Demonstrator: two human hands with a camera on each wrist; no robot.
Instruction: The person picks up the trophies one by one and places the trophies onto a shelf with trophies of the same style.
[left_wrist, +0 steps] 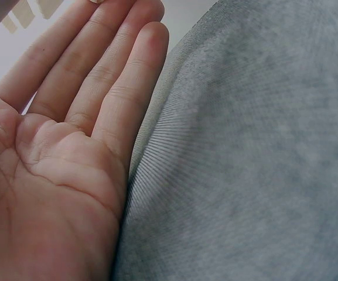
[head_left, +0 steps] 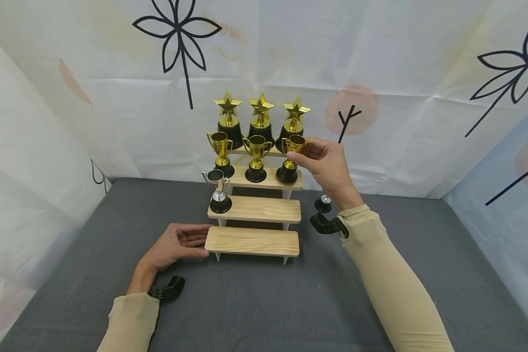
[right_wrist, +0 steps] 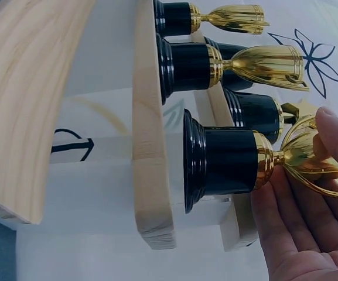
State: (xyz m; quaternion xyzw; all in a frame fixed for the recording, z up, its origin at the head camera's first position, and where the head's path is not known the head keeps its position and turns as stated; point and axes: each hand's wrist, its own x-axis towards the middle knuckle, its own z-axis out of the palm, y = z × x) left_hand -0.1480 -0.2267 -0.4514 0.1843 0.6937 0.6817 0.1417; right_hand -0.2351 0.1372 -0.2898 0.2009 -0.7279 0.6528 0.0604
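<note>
Gold cup trophy (head_left: 292, 155) pinched by right hand (head_left: 327, 164).

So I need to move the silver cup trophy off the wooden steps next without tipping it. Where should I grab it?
Pinch the silver cup trophy at the thin stem between bowl and black base, coming from the front-left. It stands upright at the left end of the second step, and the gold cups crowd in behind.
</note>
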